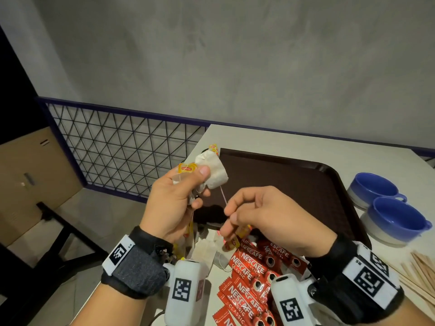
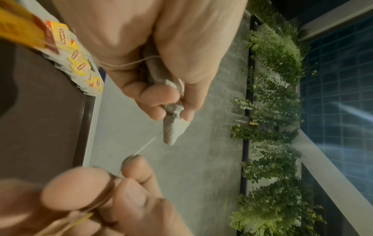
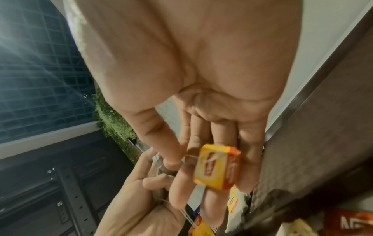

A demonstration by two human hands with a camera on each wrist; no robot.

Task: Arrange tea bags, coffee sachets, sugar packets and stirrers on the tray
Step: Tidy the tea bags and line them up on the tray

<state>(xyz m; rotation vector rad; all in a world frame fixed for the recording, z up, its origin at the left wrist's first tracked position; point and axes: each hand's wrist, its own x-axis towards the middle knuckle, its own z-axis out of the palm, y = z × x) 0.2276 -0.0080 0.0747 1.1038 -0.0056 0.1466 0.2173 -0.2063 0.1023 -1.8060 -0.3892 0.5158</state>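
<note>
My left hand (image 1: 200,182) is raised over the near-left corner of the dark brown tray (image 1: 294,184) and grips a bunch of white tea bags (image 1: 215,174) with yellow Lipton tags. A thin string (image 1: 223,196) runs from one bag down to my right hand (image 1: 231,217), which pinches it between thumb and forefinger. Yellow tags (image 1: 235,242) dangle under those fingers, and one tag (image 3: 216,166) shows large in the right wrist view. In the left wrist view the crumpled tea bag (image 2: 172,127) sticks out of my fist. Red Nescafe sachets (image 1: 249,271) lie below on the table.
More tea bags (image 1: 207,251) lie on the table by the sachets, others (image 2: 80,63) at the tray's far-left edge. Two blue cups (image 1: 386,208) stand right of the tray, wooden stirrers (image 1: 421,271) near them. A wire railing (image 1: 122,147) borders the table's left.
</note>
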